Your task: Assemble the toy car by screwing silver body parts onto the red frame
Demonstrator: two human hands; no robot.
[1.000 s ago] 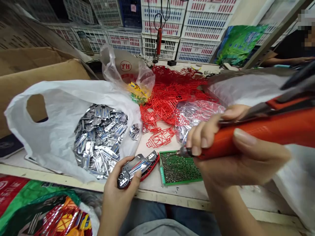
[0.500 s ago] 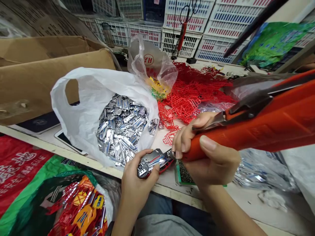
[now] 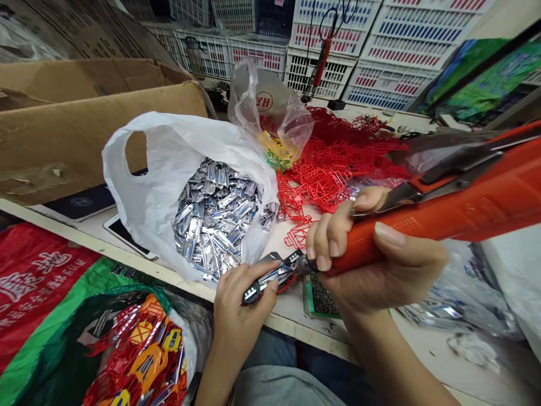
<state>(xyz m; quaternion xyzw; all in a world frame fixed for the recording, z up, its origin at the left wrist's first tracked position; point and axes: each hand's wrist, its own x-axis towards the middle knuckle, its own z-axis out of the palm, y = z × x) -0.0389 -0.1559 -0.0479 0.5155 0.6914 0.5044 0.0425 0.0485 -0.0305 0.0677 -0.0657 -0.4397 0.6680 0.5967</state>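
Observation:
My left hand point(image 3: 236, 310) pinches a small toy piece point(image 3: 273, 275) in silver, blue and black, with black wheel-like ends, at the table's front edge. In my right hand point(image 3: 380, 282) is an orange electric screwdriver point(image 3: 456, 211), fingers wrapped round its front end and a dark lever along its top. Its tip meets the toy piece's right part; whether a screw sits there I cannot tell. Just below the tip, partly behind my right hand, is a green tray point(image 3: 310, 301) of small dark screws point(image 3: 322, 296).
A white plastic bag point(image 3: 158, 146) full of silver parts point(image 3: 215, 217) lies left of centre. Red plastic frames point(image 3: 325, 169) pile up behind. A cardboard box point(image 3: 97, 129) stands at left, a bag of red and orange parts point(image 3: 146, 355) below. Crates point(image 3: 321, 73) line the back.
The toy piece has turned in my left hand and now shows more of its edge. My right hand and the screwdriver have shifted right in view. The whole scene has moved slightly right.

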